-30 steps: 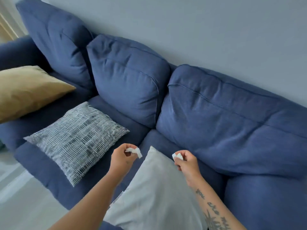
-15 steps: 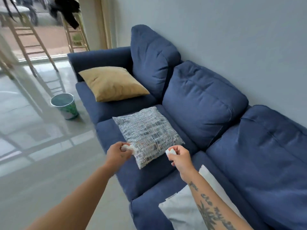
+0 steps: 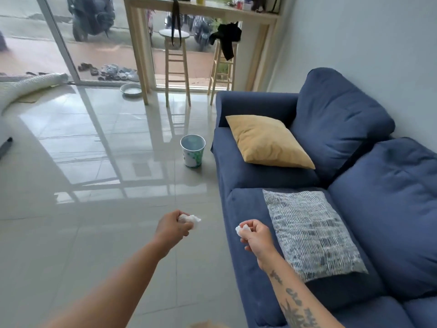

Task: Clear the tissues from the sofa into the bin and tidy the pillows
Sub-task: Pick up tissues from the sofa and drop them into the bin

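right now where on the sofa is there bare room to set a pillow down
Bare seat strip along the front edge of the sofa, left of the patterned pillow, and a band between it and the yellow pillow. The far seat is crowded by the yellow pillow.

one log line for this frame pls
left hand: holds tissue | right hand: holds tissue | bin: on floor, ahead | pillows: untidied

script tattoo lettering on right forearm [image 3: 292, 292], not legible, no other readable text
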